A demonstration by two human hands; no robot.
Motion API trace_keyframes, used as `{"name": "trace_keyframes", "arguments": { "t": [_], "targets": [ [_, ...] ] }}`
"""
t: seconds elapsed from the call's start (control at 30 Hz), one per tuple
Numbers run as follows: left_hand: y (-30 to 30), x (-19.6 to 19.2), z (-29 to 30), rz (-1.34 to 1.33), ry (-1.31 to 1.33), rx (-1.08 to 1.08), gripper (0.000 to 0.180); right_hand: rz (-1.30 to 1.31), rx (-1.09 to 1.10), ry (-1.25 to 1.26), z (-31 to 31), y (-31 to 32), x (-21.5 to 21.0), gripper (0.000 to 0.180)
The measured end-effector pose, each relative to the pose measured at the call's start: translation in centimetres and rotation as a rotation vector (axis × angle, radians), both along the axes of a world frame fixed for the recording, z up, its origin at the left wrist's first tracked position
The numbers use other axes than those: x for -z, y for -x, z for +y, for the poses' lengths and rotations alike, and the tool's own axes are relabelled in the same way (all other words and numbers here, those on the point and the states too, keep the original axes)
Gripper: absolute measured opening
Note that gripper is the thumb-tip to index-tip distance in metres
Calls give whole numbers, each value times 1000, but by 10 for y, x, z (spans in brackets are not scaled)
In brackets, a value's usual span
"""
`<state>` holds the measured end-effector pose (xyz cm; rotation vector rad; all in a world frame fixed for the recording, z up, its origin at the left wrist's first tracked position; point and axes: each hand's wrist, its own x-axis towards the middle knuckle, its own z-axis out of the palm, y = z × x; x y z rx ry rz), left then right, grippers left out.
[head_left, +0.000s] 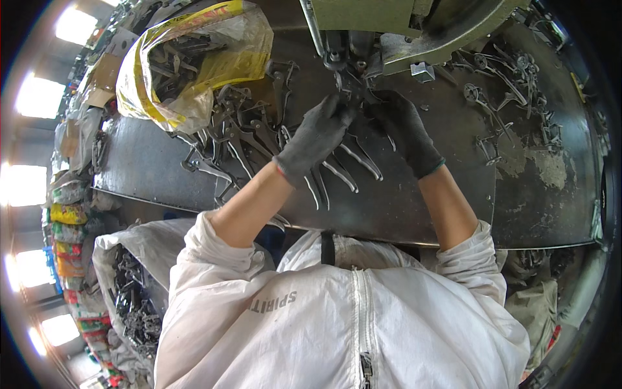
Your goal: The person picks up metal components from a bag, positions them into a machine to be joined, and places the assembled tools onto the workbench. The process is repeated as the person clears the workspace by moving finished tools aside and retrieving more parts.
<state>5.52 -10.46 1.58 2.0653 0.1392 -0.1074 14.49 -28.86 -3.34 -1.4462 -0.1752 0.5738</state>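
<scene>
Both my hands wear dark grey gloves and meet beneath the head of a green machine [363,16]. My left hand [319,137] is closed, its fingertips gripping a dark metal tool part [350,87] at the machine's lower end. My right hand [403,133] comes in from the other side with fingers curled at the same spot. What its fingertips hold is hidden. Below and between the hands, curved metal plier-like handles [353,167] lie on the dark metal table [402,207]. More such tool pieces [243,129] are heaped left of my left hand.
A yellow and clear plastic bag [240,55] of metal parts lies open at the far left. Loose metal pieces [512,94] are scattered at the right, near a small shiny metal block [422,72]. Below the table's left edge, a white sack [107,249] holds dark parts.
</scene>
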Motion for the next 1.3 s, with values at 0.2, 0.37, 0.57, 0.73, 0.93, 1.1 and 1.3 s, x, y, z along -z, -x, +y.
{"name": "trace_keyframes", "arguments": {
  "t": [0.2, 0.37, 0.57, 0.73, 0.93, 1.1, 1.3],
  "targets": [
    [62, -12, 30, -172, 240, -146, 33, -72, -53, 151, 1, 1, 0, 38],
    [101, -19, 56, -295, 522, -299, 34, -151, -20, 75, 3, 25, -44, 33],
    [123, -14, 66, -192, 643, -429, 37, -16, -62, 185, -8, 23, -20, 33],
    [131, -14, 64, -281, 309, -259, 35, -4, 1, 80, -14, 21, -1, 30],
    [149, -7, 53, -275, 223, -329, 33, -332, 26, 208, 0, 32, 1, 29],
    [157, -5, 17, -102, 552, -411, 34, -556, -106, 264, 2, 59, -21, 37],
    [153, 24, 16, -134, 259, -402, 42, -856, -229, 680, 22, 109, -2, 74]
  ]
}}
